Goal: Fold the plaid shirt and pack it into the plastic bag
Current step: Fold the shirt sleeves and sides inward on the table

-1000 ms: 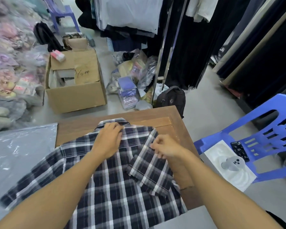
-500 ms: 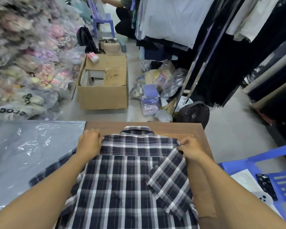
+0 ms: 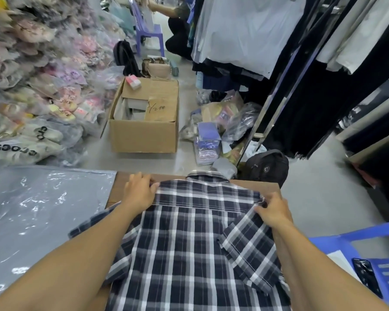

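Shirt [image 3: 195, 239] lies back-up on the table [image 3: 254, 184] at lower centre of the frame, collar at the far edge. We see the left hand [image 3: 138, 190] pinching its upper-left shoulder; the right hand [image 3: 272, 213] grips the upper-right shoulder, where the sleeve [image 3: 249, 250] is folded inward over the back. Bag [image 3: 38, 212] lies flat at lower left, beside the table. A box [image 3: 144, 135] stands on the floor beyond.

Bare hands and forearms

No sleeves, gloves, rings or watch were worn: the left hand [image 3: 139, 193] and right hand [image 3: 273, 213] were seen uncovered, forearms bare throughout.
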`<state>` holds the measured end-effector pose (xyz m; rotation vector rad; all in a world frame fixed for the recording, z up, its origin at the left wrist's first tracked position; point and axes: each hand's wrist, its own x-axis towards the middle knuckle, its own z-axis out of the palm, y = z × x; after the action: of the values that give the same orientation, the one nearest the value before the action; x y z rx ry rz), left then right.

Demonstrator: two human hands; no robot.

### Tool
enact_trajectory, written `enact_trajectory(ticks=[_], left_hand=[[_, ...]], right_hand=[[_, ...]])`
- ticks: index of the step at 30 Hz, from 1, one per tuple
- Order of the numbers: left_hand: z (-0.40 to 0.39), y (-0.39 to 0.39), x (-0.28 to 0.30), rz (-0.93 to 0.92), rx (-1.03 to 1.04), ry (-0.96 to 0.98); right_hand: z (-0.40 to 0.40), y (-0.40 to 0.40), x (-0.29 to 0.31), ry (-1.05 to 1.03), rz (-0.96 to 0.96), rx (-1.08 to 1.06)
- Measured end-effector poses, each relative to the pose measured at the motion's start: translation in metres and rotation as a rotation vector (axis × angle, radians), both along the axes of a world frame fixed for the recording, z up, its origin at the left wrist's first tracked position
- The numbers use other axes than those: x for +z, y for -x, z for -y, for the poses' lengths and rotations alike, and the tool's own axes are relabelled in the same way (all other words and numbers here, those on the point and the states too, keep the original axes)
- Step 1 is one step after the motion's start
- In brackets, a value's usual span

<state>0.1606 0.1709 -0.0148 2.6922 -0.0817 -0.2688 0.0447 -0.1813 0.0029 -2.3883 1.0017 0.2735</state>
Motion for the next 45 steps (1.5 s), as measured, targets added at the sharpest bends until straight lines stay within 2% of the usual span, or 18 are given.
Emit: enact_trajectory(ticks=[3,7,11,16,19,23,28,30,33,37,40,43,45], left_hand=[[-0.042,0.002,0.006,0.045,0.057,0.017],[-0.108,0.017,0.016,-0.050,0.143,0.044],[-0.151,0.044,0.021,-0.178,0.195,0.042],[-0.167,0.062,0.018,-0.261,0.218,0.054],[-0.168,0.064,0.017,-0.267,0.216,0.054],[-0.169,0.063,0.030,-0.316,0.250,0.244],[-0.156,0.065,0.076,-0.434,0.097,0.382],[-0.137,0.068,0.097,-0.472,0.050,0.472],[-0.095,0.078,0.116,-0.553,-0.029,0.588],[-0.033,0.094,0.098,-0.600,-0.093,0.609],[0.011,0.110,0.065,-0.643,-0.091,0.580],[0.034,0.123,0.036,-0.676,-0.187,0.423],[0.033,0.122,0.029,-0.640,-0.209,0.417]], right_hand=[[-0.033,-0.021,0.015,0.117,0.117,0.098],[-0.112,-0.060,0.025,-0.037,0.198,0.493],[-0.195,-0.089,0.023,-0.103,0.180,0.727],[-0.248,-0.103,0.003,0.023,0.078,0.925],[-0.255,-0.106,-0.007,0.048,0.047,0.918],[-0.253,-0.108,-0.012,-0.058,0.062,0.800],[-0.250,-0.114,-0.011,-0.245,0.039,0.666],[-0.246,-0.116,-0.005,-0.351,0.017,0.632],[-0.234,-0.115,0.006,-0.627,-0.040,0.488],[-0.207,-0.107,0.017,-0.911,-0.139,0.356],[-0.187,-0.097,0.021,-0.904,-0.164,0.357],[-0.172,-0.084,0.017,-0.728,-0.182,0.414],[-0.167,-0.076,0.014,-0.651,-0.173,0.459]])
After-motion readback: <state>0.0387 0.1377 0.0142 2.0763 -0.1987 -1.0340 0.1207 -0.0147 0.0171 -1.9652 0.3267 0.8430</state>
